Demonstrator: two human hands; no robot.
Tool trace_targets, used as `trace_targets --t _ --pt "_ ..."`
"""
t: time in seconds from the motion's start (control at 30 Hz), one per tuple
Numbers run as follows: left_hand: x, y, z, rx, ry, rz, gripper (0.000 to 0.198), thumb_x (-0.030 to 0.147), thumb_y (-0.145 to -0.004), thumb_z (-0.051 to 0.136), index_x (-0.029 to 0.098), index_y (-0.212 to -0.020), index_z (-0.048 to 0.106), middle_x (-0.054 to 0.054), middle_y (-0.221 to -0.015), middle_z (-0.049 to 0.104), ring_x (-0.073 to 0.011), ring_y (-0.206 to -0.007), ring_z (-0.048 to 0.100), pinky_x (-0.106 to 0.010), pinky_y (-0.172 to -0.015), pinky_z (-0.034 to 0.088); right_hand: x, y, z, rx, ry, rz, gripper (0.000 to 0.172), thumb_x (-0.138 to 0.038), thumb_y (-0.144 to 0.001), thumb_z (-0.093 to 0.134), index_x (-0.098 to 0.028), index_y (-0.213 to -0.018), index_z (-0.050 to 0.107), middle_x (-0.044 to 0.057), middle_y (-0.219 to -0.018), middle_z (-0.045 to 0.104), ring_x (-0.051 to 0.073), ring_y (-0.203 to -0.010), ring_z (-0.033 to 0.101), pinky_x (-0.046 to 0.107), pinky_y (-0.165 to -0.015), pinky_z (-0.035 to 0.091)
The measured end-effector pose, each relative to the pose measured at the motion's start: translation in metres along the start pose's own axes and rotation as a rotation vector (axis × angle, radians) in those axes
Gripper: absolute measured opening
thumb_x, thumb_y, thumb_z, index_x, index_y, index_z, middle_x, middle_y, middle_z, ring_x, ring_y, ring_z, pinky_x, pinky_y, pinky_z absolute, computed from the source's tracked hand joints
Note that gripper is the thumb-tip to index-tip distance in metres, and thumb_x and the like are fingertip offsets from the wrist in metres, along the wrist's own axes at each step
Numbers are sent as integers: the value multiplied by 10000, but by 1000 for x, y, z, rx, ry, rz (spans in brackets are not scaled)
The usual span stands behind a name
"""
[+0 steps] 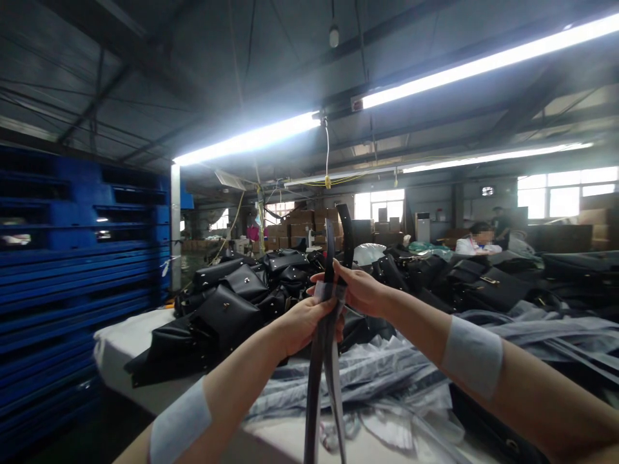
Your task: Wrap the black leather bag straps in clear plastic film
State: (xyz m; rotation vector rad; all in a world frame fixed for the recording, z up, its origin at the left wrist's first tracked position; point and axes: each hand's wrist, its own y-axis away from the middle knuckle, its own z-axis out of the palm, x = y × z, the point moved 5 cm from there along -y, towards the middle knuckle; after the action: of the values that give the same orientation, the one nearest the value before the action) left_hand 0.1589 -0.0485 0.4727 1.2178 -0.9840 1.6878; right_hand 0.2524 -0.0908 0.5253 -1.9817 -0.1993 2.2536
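Note:
My left hand [309, 320] is closed around a black strap [314, 386], thumb across its front. A clear plastic sleeve seems to cover the strap's lower length, and two dark ends stick up above my hands, one with small holes. Just above and to the right, my right hand [360, 289] pinches the strap near the sleeve's upper edge. Beneath my hands lies a heap of plastic-sleeved straps [377, 370] on the pale-covered table [251, 438]. Black bags [227, 316] with metal studs are piled behind and left of my hands.
Stacked blue pallets [77, 283] stand on the left beside a white post [175, 225]. More black bags [488, 283] lie on the right. Cardboard boxes [300, 229] are at the back, and a person [503, 222] is in the far right background. Tube lights [251, 138] hang overhead.

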Motion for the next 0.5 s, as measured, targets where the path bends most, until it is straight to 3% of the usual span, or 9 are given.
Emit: trace_targets --t 0.23,0.4,0.5 --pt "-4 4 2 -3 -43 -18 419 494 -703 783 113 -790 631 -35 -613 644 -141 -522 618 -269 -539 544 -22 2 -8 89 -41 -128 594 -507 -1004 280 -78 -1095 680 163 -1015 730 219 -934 690 328 -856 513" --pt "1 5 3 17 -60 35 461 527 -652 808 122 -768 620 -24 -604 640 -136 -503 612 -256 -516 531 -7 6 0 72 10 -23 591 -501 -1004 283 -72 -1163 658 163 -988 731 215 -773 691 296 -643 521" --pt "3 7 5 11 -57 44 455 524 -651 809 128 -761 615 -13 -591 625 -130 -500 600 -257 -519 527 -4 8 1 99 12 -21 594 -505 -1004 281 -78 -1176 656 155 -953 735 208 -727 680 288 -599 513"
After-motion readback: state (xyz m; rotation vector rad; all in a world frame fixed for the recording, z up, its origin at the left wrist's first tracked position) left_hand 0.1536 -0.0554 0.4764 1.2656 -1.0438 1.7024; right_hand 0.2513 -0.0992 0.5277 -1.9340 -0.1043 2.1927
